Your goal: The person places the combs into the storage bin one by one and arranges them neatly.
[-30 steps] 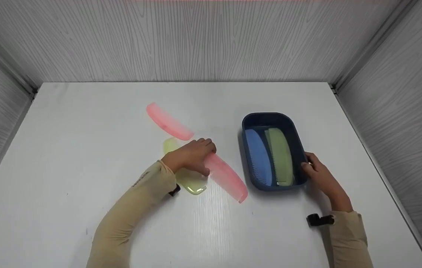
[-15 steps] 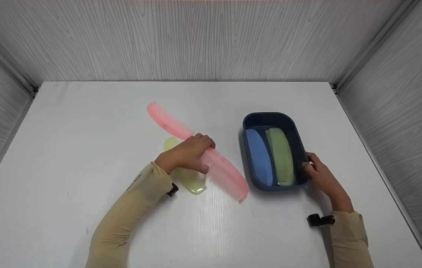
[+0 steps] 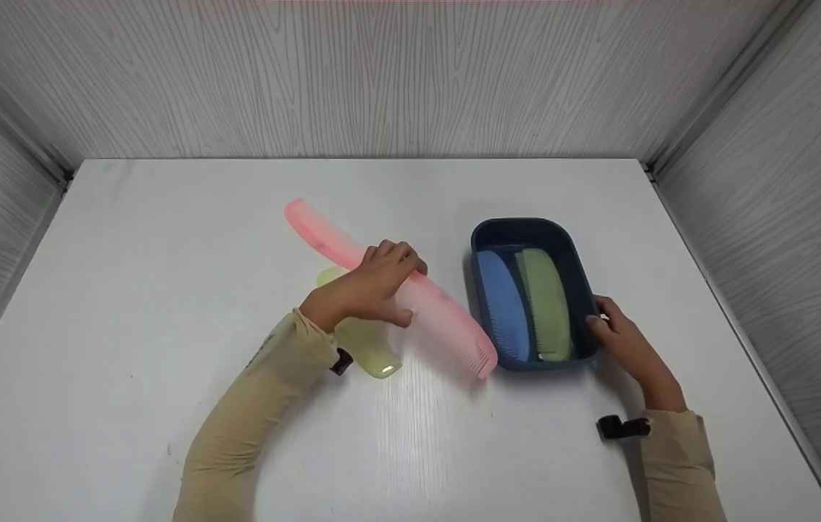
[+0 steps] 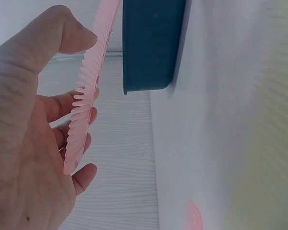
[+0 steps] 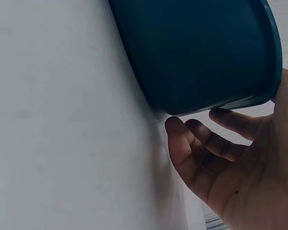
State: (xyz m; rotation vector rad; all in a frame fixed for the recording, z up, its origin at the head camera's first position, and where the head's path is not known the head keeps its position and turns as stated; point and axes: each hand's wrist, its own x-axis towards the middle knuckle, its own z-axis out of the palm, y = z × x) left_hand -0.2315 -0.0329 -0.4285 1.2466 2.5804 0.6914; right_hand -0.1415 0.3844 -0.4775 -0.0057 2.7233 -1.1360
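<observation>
A translucent pink comb (image 3: 446, 315) is pinched between the thumb and fingers of my left hand (image 3: 374, 286), raised over the table with its teeth toward the wrist in the left wrist view. Its far end reaches close to the near left corner of a dark blue bin (image 3: 526, 368). My right hand (image 3: 624, 341) grips that bin's right wall, thumb over the rim and fingers outside. Inside the bin lie a blue comb (image 3: 506, 308) and a green comb (image 3: 549, 304), side by side. A yellow-green comb (image 3: 370, 351) lies partly hidden under my left hand.
Another pink comb (image 3: 319, 232) lies on the white table (image 3: 164, 304) beyond my left hand, one end behind the knuckles. Wood-grained panels (image 3: 381, 80) stand at the back and both sides of the table.
My left hand has lifted the pink comb off the table and shifted it slightly away from me and toward the bin. The right hand and bin stay in place.
</observation>
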